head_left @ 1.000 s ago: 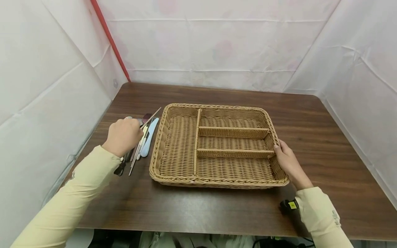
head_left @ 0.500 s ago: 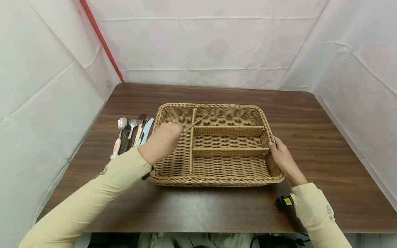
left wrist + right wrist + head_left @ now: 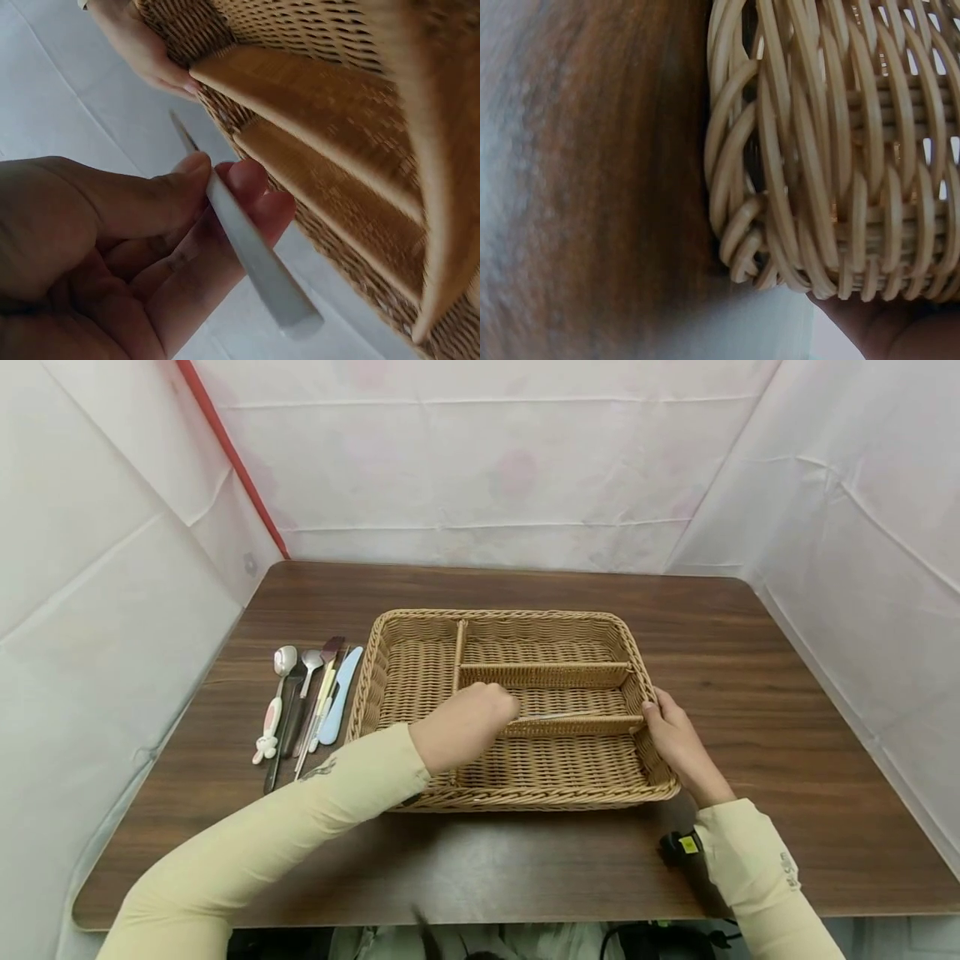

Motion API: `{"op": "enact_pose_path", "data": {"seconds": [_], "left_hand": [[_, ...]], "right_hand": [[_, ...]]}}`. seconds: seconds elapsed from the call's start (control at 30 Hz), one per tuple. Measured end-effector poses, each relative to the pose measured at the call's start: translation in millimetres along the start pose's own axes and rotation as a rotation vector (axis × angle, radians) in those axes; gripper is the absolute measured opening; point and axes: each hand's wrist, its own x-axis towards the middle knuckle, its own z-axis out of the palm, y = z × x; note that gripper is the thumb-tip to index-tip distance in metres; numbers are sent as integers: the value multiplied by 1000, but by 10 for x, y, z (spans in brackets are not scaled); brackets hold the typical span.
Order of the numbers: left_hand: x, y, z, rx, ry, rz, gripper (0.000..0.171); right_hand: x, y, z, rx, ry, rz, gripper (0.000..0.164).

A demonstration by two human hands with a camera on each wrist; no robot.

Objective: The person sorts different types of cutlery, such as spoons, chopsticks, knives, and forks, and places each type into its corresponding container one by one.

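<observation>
In the head view my left hand (image 3: 468, 720) is over the middle of the wicker basket (image 3: 540, 797), near its middle divider. It pinches a slim utensil (image 3: 558, 716) whose far end points right, along the front cross divider. The left wrist view shows its tapered white handle (image 3: 251, 247) between thumb and fingers, with a thin far end; its exact kind is unclear. My right hand (image 3: 678, 739) grips the basket's right rim, thumb on top. In the right wrist view only part of that hand (image 3: 907, 326) shows below the weave.
Left of the basket lies cutlery on the brown table (image 3: 480, 868): a bunny-handled spoon (image 3: 272, 718), another spoon (image 3: 311, 662), a dark fork (image 3: 332, 647), a light blue knife (image 3: 341, 693) and other slim pieces. Dividers split the basket into several compartments. White sheets (image 3: 487, 468) hang behind and beside.
My left hand has carried the slim utensil from the cutlery pile rightward, across the basket's left compartment to its middle. The right hand stays on the right rim. The head view has shifted slightly.
</observation>
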Motion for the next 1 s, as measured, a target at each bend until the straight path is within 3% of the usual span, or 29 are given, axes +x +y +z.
{"op": "enact_pose_path", "data": {"seconds": [0.3, 0.67, 1.0], "left_hand": [[244, 123, 257, -38, -156, -1, 22], [497, 189, 408, 12, -286, 15, 17], [578, 204, 515, 59, -375, -25, 17]], "right_hand": [[11, -2, -1, -8, 2, 5, 54], [-2, -2, -16, -13, 11, 5, 52], [4, 0, -8, -27, 15, 2, 53]]}}
